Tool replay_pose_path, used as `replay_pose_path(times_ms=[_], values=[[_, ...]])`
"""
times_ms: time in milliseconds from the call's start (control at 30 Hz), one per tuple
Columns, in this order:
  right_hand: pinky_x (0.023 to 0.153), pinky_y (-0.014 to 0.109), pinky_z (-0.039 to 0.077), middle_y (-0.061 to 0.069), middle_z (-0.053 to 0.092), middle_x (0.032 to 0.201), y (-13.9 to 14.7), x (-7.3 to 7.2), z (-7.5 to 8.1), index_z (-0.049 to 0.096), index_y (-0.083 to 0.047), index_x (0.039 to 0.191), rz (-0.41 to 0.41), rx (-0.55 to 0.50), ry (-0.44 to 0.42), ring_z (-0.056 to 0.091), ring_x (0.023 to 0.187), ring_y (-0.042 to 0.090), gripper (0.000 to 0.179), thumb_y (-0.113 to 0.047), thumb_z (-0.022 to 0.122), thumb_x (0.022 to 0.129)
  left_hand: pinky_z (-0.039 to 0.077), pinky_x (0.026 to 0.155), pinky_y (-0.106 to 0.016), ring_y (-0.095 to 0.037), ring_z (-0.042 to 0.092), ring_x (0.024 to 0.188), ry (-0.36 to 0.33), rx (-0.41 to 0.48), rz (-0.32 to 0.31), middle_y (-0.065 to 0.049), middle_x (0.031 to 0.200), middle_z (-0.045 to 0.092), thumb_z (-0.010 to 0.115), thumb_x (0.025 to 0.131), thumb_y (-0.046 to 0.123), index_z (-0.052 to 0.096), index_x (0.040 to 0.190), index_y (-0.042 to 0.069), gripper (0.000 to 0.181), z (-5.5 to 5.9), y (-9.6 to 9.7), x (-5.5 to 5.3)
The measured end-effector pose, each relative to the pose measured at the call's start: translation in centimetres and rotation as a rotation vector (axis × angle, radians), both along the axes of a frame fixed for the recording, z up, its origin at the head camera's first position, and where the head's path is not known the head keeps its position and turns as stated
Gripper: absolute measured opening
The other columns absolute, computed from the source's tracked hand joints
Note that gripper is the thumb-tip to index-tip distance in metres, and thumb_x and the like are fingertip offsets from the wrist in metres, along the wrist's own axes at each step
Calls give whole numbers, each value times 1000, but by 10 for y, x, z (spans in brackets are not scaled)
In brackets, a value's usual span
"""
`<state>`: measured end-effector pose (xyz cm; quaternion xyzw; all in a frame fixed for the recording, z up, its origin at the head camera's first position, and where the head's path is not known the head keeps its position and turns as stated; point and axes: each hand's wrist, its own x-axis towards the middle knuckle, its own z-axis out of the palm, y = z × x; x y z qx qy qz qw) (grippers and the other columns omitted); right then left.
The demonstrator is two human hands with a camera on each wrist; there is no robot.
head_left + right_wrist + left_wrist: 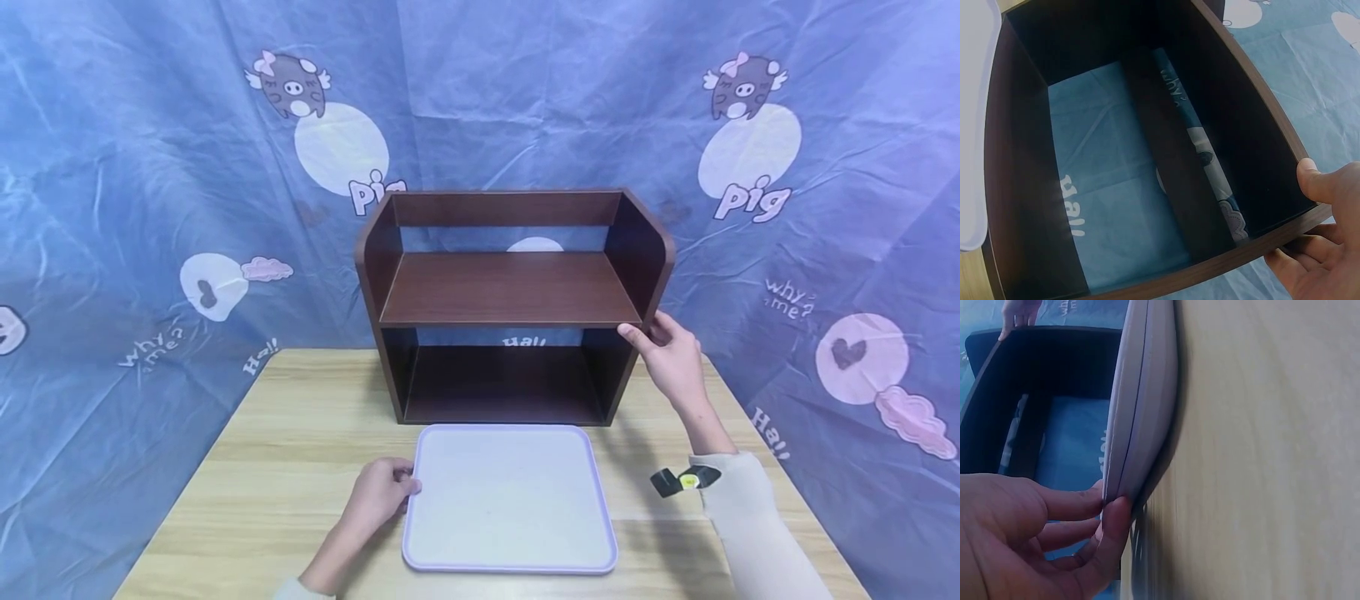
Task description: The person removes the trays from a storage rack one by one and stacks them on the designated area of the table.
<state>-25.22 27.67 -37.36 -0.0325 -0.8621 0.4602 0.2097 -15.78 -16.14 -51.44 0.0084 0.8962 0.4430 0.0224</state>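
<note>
A dark brown two-tier desktop shelf (510, 287) stands upright near the back of the table. My right hand (672, 358) grips its right side, thumb on the front edge of the middle board and fingers round the outer side panel. The right wrist view shows that thumb (1310, 172) on the wood. In front of the shelf lies a flat white tray (510, 500) with rounded corners and a lilac rim. My left hand (382, 492) pinches the tray's left edge between thumb and fingers. A line runs along the tray's side (1141, 394) in the left wrist view.
The light wood table (247, 475) extends on both sides of the tray. Behind the shelf and along both sides hangs a blue cloth (495, 92) printed with pigs and lettering. The tray's far edge lies right before the shelf's base.
</note>
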Motion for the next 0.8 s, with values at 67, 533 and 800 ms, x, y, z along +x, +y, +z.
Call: replay_pose_path(times_ms=[67, 533, 800], values=[[82, 7, 44, 17, 72, 135, 0, 0, 0, 64, -13, 147, -2, 1, -3, 67, 116, 0, 63, -46, 79, 96, 55, 49, -23, -13, 64, 55, 4, -1, -5, -4, 73, 69, 79, 86, -1, 73, 117, -13, 34, 1, 0, 0], [98, 34, 48, 19, 73, 130, 3, 4, 2, 67, -9, 142, 0, 94, 34, 69, 126, 24, 59, -47, 76, 98, 51, 62, -22, -9, 60, 66, 61, -54, 0, 2, 75, 70, 80, 85, 6, 78, 104, 0, 20, 13, -4, -12], [84, 6, 45, 26, 78, 108, 10, 14, -16, 76, 3, 121, -20, 78, 200, 53, 81, -33, 33, -23, 76, 101, 51, 49, -21, -16, 66, 60, 68, 61, 2, -6, 75, 73, 76, 91, 2, 72, 92, 5, 5, 19, -23, -33]])
